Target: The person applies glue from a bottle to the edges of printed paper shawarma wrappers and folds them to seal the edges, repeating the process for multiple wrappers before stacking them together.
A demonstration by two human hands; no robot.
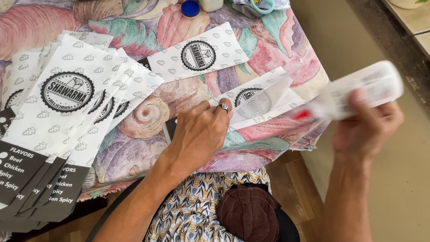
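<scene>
Left hand (199,134) presses paper bag (262,101) flat; right hand (365,130) grips glue bottle (358,92) beside it.

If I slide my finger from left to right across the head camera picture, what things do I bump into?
Stack of paper bags → left hand with a ring → folded paper bag → right hand holding a white glue bottle.

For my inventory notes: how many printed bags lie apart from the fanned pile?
2: the far bag lies flat mid-table; the near bag is under the left hand by the right edge; more may hide beneath it.
</scene>
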